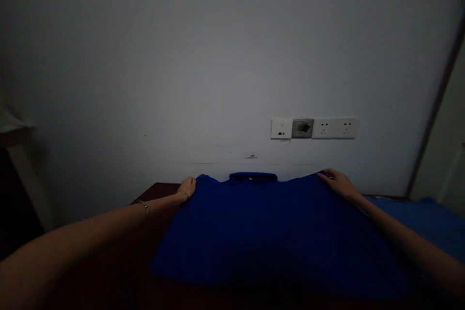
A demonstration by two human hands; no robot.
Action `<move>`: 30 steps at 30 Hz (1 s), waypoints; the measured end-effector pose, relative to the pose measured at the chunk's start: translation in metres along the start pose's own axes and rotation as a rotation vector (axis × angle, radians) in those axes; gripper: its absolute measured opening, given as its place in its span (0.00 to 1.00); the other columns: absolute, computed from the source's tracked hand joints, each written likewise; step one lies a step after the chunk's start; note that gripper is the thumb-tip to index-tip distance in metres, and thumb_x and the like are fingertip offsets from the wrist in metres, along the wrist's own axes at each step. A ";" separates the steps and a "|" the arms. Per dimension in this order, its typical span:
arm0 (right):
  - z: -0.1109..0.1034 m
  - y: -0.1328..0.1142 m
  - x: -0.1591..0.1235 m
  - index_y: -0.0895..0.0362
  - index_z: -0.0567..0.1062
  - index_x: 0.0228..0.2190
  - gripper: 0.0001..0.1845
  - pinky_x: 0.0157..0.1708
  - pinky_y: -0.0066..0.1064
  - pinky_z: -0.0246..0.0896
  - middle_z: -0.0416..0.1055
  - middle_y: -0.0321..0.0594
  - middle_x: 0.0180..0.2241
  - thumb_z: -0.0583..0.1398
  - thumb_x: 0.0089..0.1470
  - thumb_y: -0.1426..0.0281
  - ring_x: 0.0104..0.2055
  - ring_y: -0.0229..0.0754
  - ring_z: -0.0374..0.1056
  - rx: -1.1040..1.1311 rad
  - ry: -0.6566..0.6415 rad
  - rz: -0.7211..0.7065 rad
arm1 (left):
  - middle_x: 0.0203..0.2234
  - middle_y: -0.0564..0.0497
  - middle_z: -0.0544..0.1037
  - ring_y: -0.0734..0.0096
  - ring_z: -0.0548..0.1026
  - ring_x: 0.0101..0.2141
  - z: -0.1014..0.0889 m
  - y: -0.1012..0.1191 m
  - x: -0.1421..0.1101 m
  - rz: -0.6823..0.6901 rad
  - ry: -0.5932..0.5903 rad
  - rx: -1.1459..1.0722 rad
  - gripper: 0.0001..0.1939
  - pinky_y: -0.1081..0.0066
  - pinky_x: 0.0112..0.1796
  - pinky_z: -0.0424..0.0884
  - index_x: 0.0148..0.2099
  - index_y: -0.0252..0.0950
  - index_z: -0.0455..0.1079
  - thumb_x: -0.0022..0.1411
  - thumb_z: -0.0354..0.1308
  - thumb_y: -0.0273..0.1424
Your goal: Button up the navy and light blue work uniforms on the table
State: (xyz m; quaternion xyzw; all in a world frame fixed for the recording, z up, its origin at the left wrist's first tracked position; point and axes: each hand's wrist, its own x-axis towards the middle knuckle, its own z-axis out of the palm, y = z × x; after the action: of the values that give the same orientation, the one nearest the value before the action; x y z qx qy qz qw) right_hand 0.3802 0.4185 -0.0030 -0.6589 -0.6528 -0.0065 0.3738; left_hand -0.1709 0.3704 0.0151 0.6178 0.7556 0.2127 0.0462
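A dark blue collared shirt (254,223) is spread out in front of me, its collar (253,177) at the far side by the wall. My left hand (188,187) is closed on the shirt's left shoulder. At the opposite shoulder, my right hand (337,182) pinches the fabric between thumb and fingers. Between the two hands the cloth is stretched wide. Its near part falls into deep shadow, so the lower edge is hard to make out.
The shirt lies over a dark reddish-brown tabletop (145,247) against a pale wall (218,58). Sockets and switches (314,128) sit on the wall above. Lighter blue cloth (421,223) lies at the right. Another piece of furniture (25,169) stands at the far left.
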 end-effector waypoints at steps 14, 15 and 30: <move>0.053 0.035 -0.022 0.60 0.65 0.40 0.18 0.40 0.34 0.59 0.70 0.50 0.37 0.44 0.55 0.61 0.39 0.48 0.67 -0.046 -0.056 0.005 | 0.30 0.45 0.77 0.63 0.74 0.33 0.044 -0.026 0.022 -0.124 -0.303 -0.314 0.19 0.73 0.28 0.68 0.32 0.31 0.69 0.57 0.47 0.43; 0.053 0.034 -0.022 0.60 0.64 0.41 0.19 0.39 0.34 0.59 0.70 0.50 0.37 0.44 0.56 0.61 0.38 0.48 0.67 -0.053 -0.047 0.017 | 0.31 0.46 0.77 0.64 0.74 0.33 0.043 -0.027 0.024 -0.079 -0.286 -0.345 0.18 0.73 0.30 0.68 0.34 0.32 0.68 0.58 0.46 0.41; 0.062 0.012 -0.016 0.61 0.62 0.43 0.20 0.31 0.34 0.56 0.69 0.54 0.38 0.38 0.59 0.64 0.35 0.49 0.68 -0.437 -0.160 0.031 | 0.42 0.40 0.72 0.59 0.70 0.44 0.065 -0.021 0.054 0.002 -0.154 0.219 0.19 0.66 0.41 0.65 0.45 0.35 0.65 0.62 0.39 0.39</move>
State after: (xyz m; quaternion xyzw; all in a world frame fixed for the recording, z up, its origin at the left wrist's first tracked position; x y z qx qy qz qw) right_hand 0.3587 0.4375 -0.0620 -0.7326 -0.6531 -0.0899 0.1693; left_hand -0.1805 0.4359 -0.0413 0.6346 0.7677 0.0811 0.0359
